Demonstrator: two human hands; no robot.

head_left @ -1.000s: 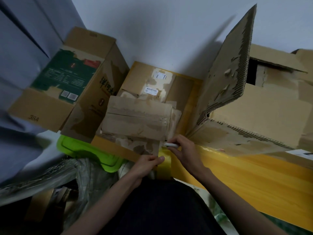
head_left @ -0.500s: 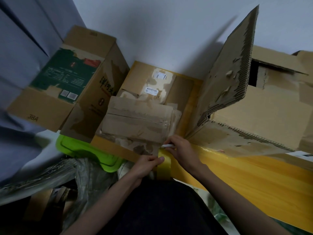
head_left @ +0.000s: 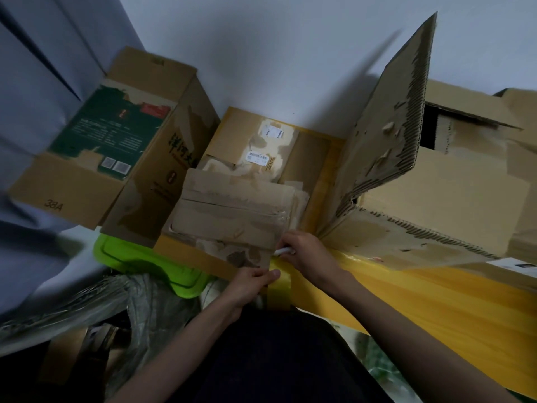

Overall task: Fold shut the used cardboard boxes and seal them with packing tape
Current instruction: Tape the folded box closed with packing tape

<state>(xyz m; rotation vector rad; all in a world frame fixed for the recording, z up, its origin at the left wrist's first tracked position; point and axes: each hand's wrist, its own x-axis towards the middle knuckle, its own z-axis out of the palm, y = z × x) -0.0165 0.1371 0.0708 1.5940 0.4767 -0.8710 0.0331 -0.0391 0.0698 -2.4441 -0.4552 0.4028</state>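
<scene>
A worn brown cardboard box lies with its flaps folded shut in front of me, on a yellow table. A strip of yellowish packing tape runs down from the box's near right corner over the table edge. My left hand pinches that strip just below the corner. My right hand grips a small white tool, its tip against the tape at the box's corner.
A green-printed carton lies on its side at the left. A labelled flat box lies behind the worn one. A big torn carton with a raised flap stands at the right. A green plastic lid and crumpled plastic bags lie lower left.
My right hand with the white tool has slid a little leftward along the box's near corner. My left hand keeps its pinch on the tape in the same place.
</scene>
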